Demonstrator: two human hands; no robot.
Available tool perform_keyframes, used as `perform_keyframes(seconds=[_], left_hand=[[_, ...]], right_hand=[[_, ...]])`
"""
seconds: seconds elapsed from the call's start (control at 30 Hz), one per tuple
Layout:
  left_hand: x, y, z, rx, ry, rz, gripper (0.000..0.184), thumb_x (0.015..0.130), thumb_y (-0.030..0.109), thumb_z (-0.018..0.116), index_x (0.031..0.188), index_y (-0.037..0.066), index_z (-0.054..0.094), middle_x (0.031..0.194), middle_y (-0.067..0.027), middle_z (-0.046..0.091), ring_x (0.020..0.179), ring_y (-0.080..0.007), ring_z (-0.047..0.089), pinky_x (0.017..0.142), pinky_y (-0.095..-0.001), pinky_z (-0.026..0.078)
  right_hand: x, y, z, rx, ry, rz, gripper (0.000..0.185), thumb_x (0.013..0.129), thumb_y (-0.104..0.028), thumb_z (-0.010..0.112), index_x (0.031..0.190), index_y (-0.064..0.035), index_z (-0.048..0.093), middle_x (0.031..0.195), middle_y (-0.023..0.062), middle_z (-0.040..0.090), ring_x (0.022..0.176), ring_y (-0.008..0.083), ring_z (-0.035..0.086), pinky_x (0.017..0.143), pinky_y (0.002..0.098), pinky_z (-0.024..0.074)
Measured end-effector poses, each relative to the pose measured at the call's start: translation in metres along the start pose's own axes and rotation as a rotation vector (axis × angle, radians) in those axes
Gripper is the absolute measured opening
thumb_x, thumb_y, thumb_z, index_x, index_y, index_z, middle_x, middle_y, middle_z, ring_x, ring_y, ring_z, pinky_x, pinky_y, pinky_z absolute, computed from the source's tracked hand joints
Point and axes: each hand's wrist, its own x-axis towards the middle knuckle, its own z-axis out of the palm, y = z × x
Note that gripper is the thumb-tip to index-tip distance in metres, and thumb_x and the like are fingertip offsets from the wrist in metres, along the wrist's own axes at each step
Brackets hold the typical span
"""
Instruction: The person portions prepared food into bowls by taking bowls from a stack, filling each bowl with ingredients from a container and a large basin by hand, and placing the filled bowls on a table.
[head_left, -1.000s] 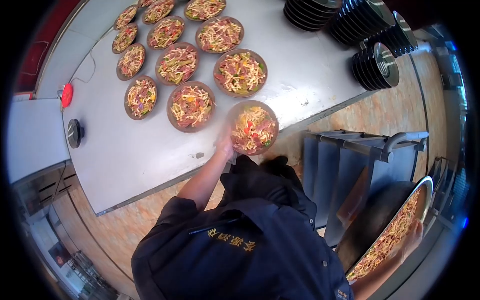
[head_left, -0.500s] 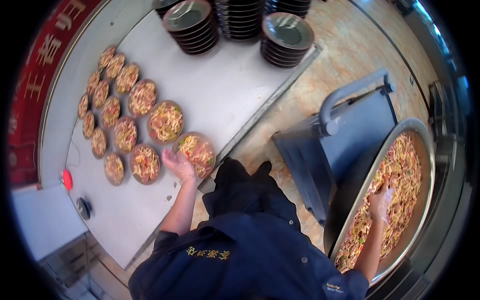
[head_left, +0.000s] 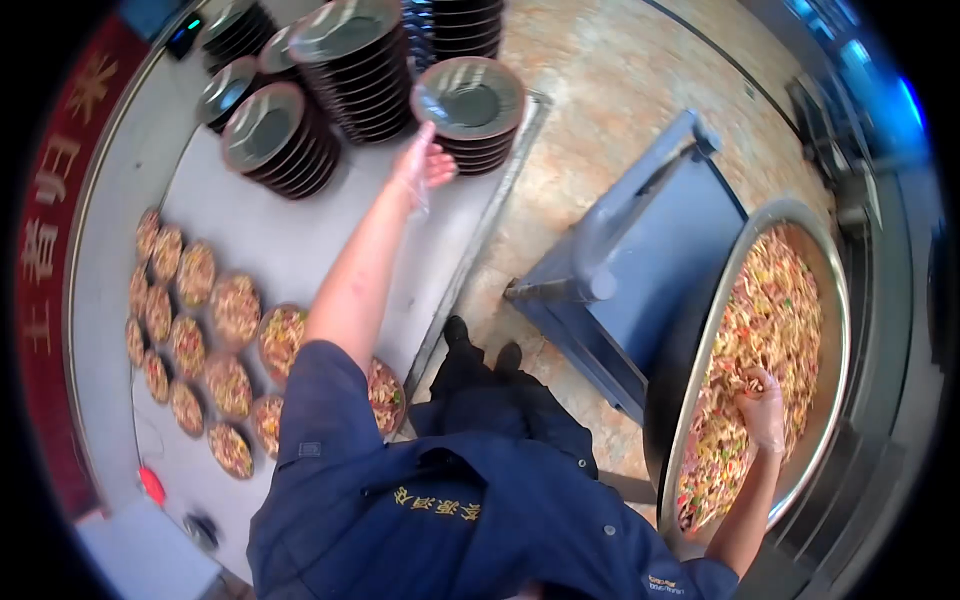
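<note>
My left hand (head_left: 424, 168), in a clear plastic glove, reaches to the near left side of a stack of dark plates (head_left: 468, 100). Its fingers are spread, the thumb is at the top plate's rim, and no plate is lifted. Gloved too, my right hand (head_left: 762, 412) is down in a large metal basin (head_left: 838, 330) of shredded mixed food (head_left: 765, 310). Its fingers curl into the food, with some strands at the fingertips. Rows of plates filled with the same food (head_left: 236, 308) stand on the table at left, partly hidden by my left arm.
More dark plate stacks (head_left: 350, 70) stand at the table's far end. A blue-grey cart with a handle (head_left: 640, 270) is between the table (head_left: 350, 230) and the basin. A red object (head_left: 152, 486) lies near the table's left edge.
My left hand has moved from a filled plate at the table's near edge up to the dark plate stack. My right hand stays in the basin, its fingers now more curled. The view has shifted.
</note>
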Motion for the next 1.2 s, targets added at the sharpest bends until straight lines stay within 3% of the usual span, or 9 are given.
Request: perform_keyframes(seconds=[0.13, 0.2, 0.37, 0.5, 0.73, 0.8, 0.93, 1.03, 1.2], left_hand=[[0.060, 0.025, 0.008, 0.232, -0.054, 0.038, 0.042, 0.090, 0.038, 0.080, 0.099, 0.001, 0.062, 0.076, -0.0074, 0.065, 0.057, -0.0173, 0.060, 0.054, -0.0302, 0.052], [0.077, 0.038, -0.006, 0.363, -0.074, 0.022, 0.025, 0.096, 0.025, 0.072, 0.103, 0.002, 0.066, 0.081, -0.0074, 0.068, 0.063, -0.0169, 0.066, 0.054, -0.0276, 0.053], [0.086, 0.091, -0.023, 0.727, 0.081, 0.297, 0.032, 0.097, 0.026, 0.059, 0.113, 0.001, 0.072, 0.106, -0.0117, 0.072, 0.088, -0.0225, 0.069, 0.073, -0.0364, 0.060], [0.101, 0.112, -0.045, 0.809, 0.043, 0.528, 0.030, 0.098, 0.026, 0.057, 0.110, 0.002, 0.071, 0.107, -0.0103, 0.071, 0.092, -0.0247, 0.070, 0.073, -0.0382, 0.060], [-0.012, 0.089, -0.083, -0.021, 0.035, 0.290, 0.028, 0.090, 0.007, 0.061, 0.115, -0.004, 0.065, 0.104, -0.0152, 0.071, 0.100, -0.0293, 0.070, 0.089, -0.0450, 0.062], [-0.063, 0.063, -0.108, -0.106, 0.002, 0.270, 0.035, 0.094, 0.009, 0.055, 0.126, -0.005, 0.058, 0.128, -0.0184, 0.065, 0.113, -0.0324, 0.067, 0.105, -0.0453, 0.054], [-0.147, -0.027, -0.221, -0.340, -0.019, 0.177, 0.028, 0.087, 0.004, 0.063, 0.113, -0.004, 0.066, 0.109, -0.0143, 0.073, 0.104, -0.0310, 0.070, 0.092, -0.0462, 0.060], [-0.283, -0.086, -0.174, -0.479, 0.081, 0.367, 0.032, 0.085, 0.005, 0.064, 0.116, -0.003, 0.066, 0.117, -0.0138, 0.073, 0.108, -0.0302, 0.070, 0.099, -0.0445, 0.056], [-0.394, -0.148, -0.251, -0.630, 0.319, 0.469, 0.045, 0.084, 0.004, 0.062, 0.129, -0.003, 0.060, 0.127, -0.0142, 0.069, 0.114, -0.0317, 0.068, 0.105, -0.0445, 0.053]], right_hand=[[-0.034, -0.003, -0.025, -0.465, 0.101, -0.379, 0.026, 0.086, 0.001, 0.076, 0.110, -0.0050, 0.069, 0.099, 0.0075, 0.070, 0.077, 0.0144, 0.065, 0.057, 0.0278, 0.0485], [-0.055, -0.018, -0.025, -0.160, 0.165, -0.076, 0.019, 0.086, -0.003, 0.077, 0.104, -0.0049, 0.071, 0.103, 0.0067, 0.068, 0.091, 0.0162, 0.066, 0.070, 0.0316, 0.0538], [-0.074, 0.019, -0.032, -0.565, 0.233, -0.321, 0.025, 0.080, -0.001, 0.080, 0.104, -0.0072, 0.075, 0.115, 0.0147, 0.068, 0.094, 0.0266, 0.072, 0.076, 0.0344, 0.0586], [-0.068, 0.031, -0.023, -0.121, 0.172, -0.161, 0.020, 0.085, -0.005, 0.081, 0.104, -0.0064, 0.076, 0.123, 0.0101, 0.071, 0.104, 0.0181, 0.069, 0.086, 0.0321, 0.0578], [-0.071, 0.054, -0.054, 0.140, -0.026, -0.180, 0.019, 0.085, 0.000, 0.080, 0.103, -0.0055, 0.076, 0.114, 0.0037, 0.073, 0.103, 0.0134, 0.067, 0.087, 0.0298, 0.0578], [-0.069, 0.060, -0.061, 0.143, -0.095, -0.172, 0.019, 0.085, 0.000, 0.079, 0.103, -0.0043, 0.076, 0.113, 0.0047, 0.073, 0.101, 0.0133, 0.068, 0.084, 0.0295, 0.0588], [-0.055, 0.066, -0.065, 0.113, -0.264, -0.192, 0.020, 0.087, 0.002, 0.079, 0.106, -0.0012, 0.076, 0.103, 0.0041, 0.072, 0.091, 0.0118, 0.069, 0.079, 0.0279, 0.0603], [-0.046, 0.078, -0.069, -0.090, -0.268, -0.148, 0.022, 0.087, -0.001, 0.079, 0.109, 0.0021, 0.075, 0.109, 0.0082, 0.073, 0.095, 0.0147, 0.070, 0.079, 0.0290, 0.0598], [-0.066, 0.072, -0.084, -0.041, -0.097, -0.255, 0.021, 0.088, 0.004, 0.075, 0.108, 0.0019, 0.074, 0.101, 0.0090, 0.073, 0.090, 0.0131, 0.070, 0.071, 0.0270, 0.0586]])
